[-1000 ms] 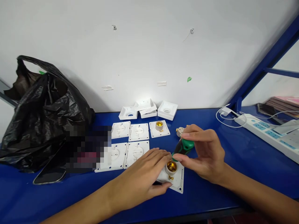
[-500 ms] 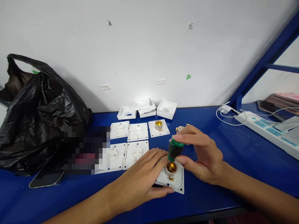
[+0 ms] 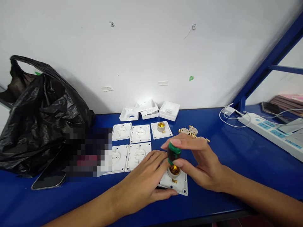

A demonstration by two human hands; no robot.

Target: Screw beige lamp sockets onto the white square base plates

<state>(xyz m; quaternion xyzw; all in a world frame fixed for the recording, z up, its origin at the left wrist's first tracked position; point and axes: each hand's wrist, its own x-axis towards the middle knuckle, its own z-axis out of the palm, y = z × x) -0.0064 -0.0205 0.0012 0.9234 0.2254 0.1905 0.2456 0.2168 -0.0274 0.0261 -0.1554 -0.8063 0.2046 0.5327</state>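
My right hand (image 3: 197, 160) pinches a short screwdriver (image 3: 174, 153) with a green and black handle, held nearly upright. Its tip points into the brass-lined lamp socket (image 3: 174, 171), where the end is hidden. That socket sits on a white square plate (image 3: 180, 186) on the table. My left hand (image 3: 144, 179) is closed on the plate's left side, fingers behind the socket and thumb along the front edge. Behind, another white plate (image 3: 168, 134) carries a lamp socket (image 3: 161, 126). Several bare white plates (image 3: 140, 134) lie to the left.
White box-shaped covers (image 3: 169, 110) stand by the wall. Beyond my right hand lie several round socket bases with brass contacts (image 3: 193, 130). At left are a black plastic bag (image 3: 47, 116) and a phone (image 3: 48, 176). A power strip (image 3: 272, 130) with cables lies at right.
My right hand has moved slightly left, and the screwdriver handle has gone from leaning right to nearly upright. The socket bases behind are now more exposed. My left hand stays on the plate.
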